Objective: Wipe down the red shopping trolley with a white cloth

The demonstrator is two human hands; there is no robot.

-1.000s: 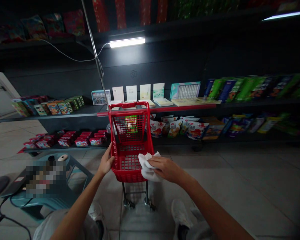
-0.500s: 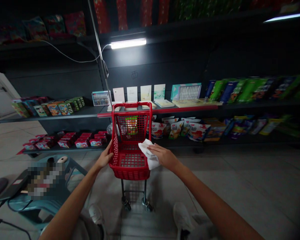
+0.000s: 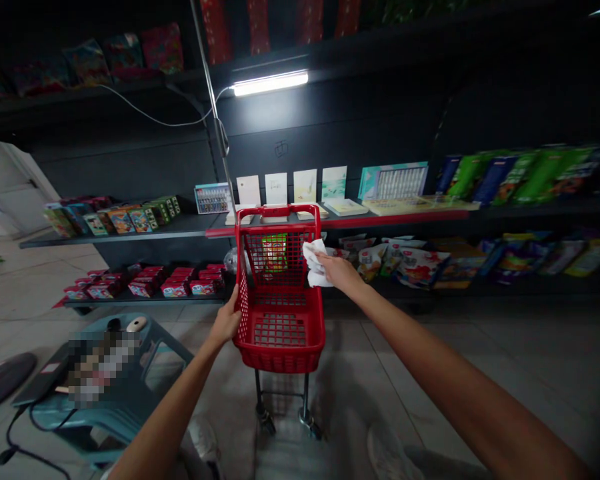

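Dark shelving [image 3: 145, 147] backs red shopping cart [image 3: 280, 360]; left hand [image 3: 227, 321] touches side, finger closure indeterminate; right hand [image 3: 343, 272] pinches white cloth [image 3: 313, 256], now shifted rearward, reaching upper side rim

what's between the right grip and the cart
The head view shows a cloth there, held in the right grip beside the cart; whether they touch is unclear.

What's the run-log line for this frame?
left hand: on red cart's left side | right hand: holding white cloth by cart's upper right side | cart: upright, before stocked shelves
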